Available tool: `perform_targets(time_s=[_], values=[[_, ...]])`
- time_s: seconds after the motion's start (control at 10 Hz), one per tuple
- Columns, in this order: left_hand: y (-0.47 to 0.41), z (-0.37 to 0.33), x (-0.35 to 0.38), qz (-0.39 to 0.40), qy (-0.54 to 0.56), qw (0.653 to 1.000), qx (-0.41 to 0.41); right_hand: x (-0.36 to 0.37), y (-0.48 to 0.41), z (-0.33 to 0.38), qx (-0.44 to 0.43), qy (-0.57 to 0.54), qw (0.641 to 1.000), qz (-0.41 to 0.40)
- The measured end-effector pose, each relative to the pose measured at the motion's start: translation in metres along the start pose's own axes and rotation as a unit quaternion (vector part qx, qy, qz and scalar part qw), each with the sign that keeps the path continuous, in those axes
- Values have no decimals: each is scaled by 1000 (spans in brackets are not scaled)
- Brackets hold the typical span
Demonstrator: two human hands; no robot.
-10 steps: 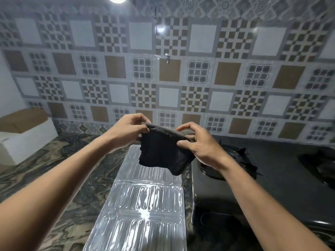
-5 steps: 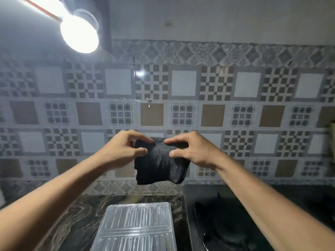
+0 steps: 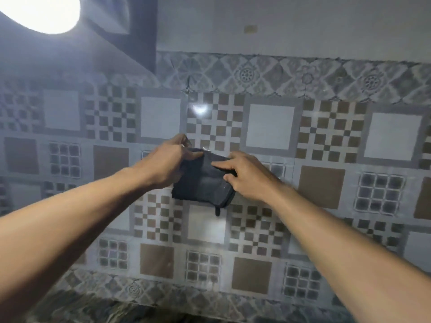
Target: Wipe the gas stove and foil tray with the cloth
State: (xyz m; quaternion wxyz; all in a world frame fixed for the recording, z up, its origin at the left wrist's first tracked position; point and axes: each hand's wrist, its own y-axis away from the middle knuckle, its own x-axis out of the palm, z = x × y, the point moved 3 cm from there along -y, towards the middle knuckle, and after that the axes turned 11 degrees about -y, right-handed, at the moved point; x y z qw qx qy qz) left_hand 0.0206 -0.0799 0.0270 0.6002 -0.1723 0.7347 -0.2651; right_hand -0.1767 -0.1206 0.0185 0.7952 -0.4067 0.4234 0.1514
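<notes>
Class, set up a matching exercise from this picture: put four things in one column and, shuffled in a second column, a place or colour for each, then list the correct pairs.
Column one:
1. cloth
2. lamp
3. left hand
4. right hand

Column two:
A. glowing in the top left corner
B. on the cloth's right edge
C. dark, held up in front of the tiled wall
D. on the cloth's upper left corner

Pairs: 1-C, 2-A, 3-D, 4-B

marbled countertop (image 3: 98, 311) (only a bottom sliver) looks bare.
</notes>
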Motion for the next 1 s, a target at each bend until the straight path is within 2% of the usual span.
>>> perform_targets(time_s=[0.1,0.2,0.4,0.5,0.6,0.7,0.9,1.0], values=[[-30,18,8,-52,16,998,-42,10,-37,-13,-20,20,999,-38],[-43,26,29,-45,89,993,-70,23,-59,-31,-10,61,995,-74],[-31,41,64,-69,52,995,-50,55,-48,-52,1,44,992,-115],[-22,38,73,-31,-55,998,-17,63,-40,-53,3,27,994,-110],[-16,30,66,20,-99,995,2,59,-35,-46,28,-15,999,-32],[-5,24,55,57,-83,995,-16,43,-23,-36,60,12,998,5],[46,12,26,38,-86,995,-24,17,18,11,37,40,998,26],[71,8,20,68,-98,992,-49,18,31,33,38,46,996,69]])
